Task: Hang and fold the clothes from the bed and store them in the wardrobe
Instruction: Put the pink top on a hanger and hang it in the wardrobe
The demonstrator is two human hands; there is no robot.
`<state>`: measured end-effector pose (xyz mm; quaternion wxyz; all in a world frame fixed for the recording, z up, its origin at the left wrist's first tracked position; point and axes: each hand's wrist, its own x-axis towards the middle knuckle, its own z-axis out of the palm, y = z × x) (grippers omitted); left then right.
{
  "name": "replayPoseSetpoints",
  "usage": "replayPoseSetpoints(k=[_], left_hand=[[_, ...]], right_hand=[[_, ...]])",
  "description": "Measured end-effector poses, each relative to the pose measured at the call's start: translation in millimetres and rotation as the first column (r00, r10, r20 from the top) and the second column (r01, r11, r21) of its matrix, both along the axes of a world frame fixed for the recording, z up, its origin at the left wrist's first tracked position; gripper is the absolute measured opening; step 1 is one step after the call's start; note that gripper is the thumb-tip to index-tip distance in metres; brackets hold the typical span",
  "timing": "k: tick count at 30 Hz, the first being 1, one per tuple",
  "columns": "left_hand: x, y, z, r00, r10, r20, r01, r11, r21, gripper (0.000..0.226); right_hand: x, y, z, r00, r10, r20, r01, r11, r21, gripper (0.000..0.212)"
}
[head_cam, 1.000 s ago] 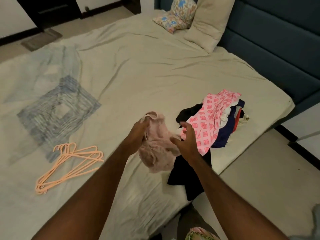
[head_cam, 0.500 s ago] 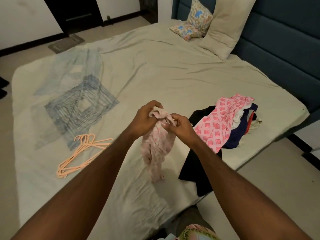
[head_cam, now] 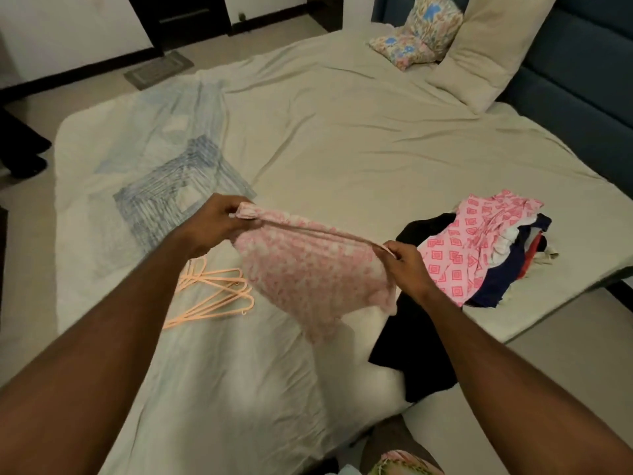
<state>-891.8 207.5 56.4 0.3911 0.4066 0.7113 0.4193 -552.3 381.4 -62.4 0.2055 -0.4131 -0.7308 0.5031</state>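
Lying left on bed (head_cam: 342, 132): peach hangers (head_cam: 212, 293). Left hand (head_cam: 212, 224), right hand (head_cam: 407, 265) pinching pale pink garment (head_cam: 308, 269), bunched a moment ago, now stretching wide above bed; readying for folding or hanging. Waiting right: clothes pile (head_cam: 479, 248).

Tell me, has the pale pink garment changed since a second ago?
Yes. The pale pink garment was bunched low beside the clothes pile; now both hands stretch it wide, reaching left over the hangers.
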Motion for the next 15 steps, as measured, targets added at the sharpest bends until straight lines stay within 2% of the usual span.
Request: replayPoseSetpoints(k=[2, 4, 6, 7, 11, 15], left_hand=[[-19.7, -6.2, -14.7, 0.996, 0.027, 0.081, -0.02, 0.996, -0.091, 0.029], [-33.2, -2.9, -22.5, 0.99, 0.09, 0.105, -0.08, 0.992, -0.093, 0.013], [-47.6, 9.8, -30.7, 0.983, 0.177, 0.048, -0.175, 0.983, -0.054, 0.019], [-54.1, 19.1, -33.7, 0.976, 0.217, 0.008, -0.216, 0.976, -0.032, 0.022], [-78.5, 62.0, -37.0, 0.94, 0.341, -0.02, -0.337, 0.935, 0.109, 0.019], [-97.0, 98.0, -15.1, 0.914, 0.405, -0.024, -0.381, 0.877, 0.294, 0.025]], right_hand=[[0.2, 17.7, 2.7, 0.992, 0.11, 0.056, -0.11, 0.994, -0.009, 0.04], [-5.0, 37.0, 3.3, 0.953, 0.224, 0.206, -0.231, 0.973, 0.009, 0.032], [-16.0, 57.4, -0.5, 0.923, 0.222, 0.314, -0.26, 0.962, 0.084, 0.028], [-23.5, 67.6, -0.8, 0.934, 0.174, 0.312, -0.22, 0.968, 0.119, 0.026], [-64.0, 103.4, 17.8, 0.988, -0.102, 0.117, 0.083, 0.984, 0.161, 0.02], [-93.5, 136.1, 57.9, 0.962, -0.257, -0.091, 0.269, 0.95, 0.157, 0.02]])
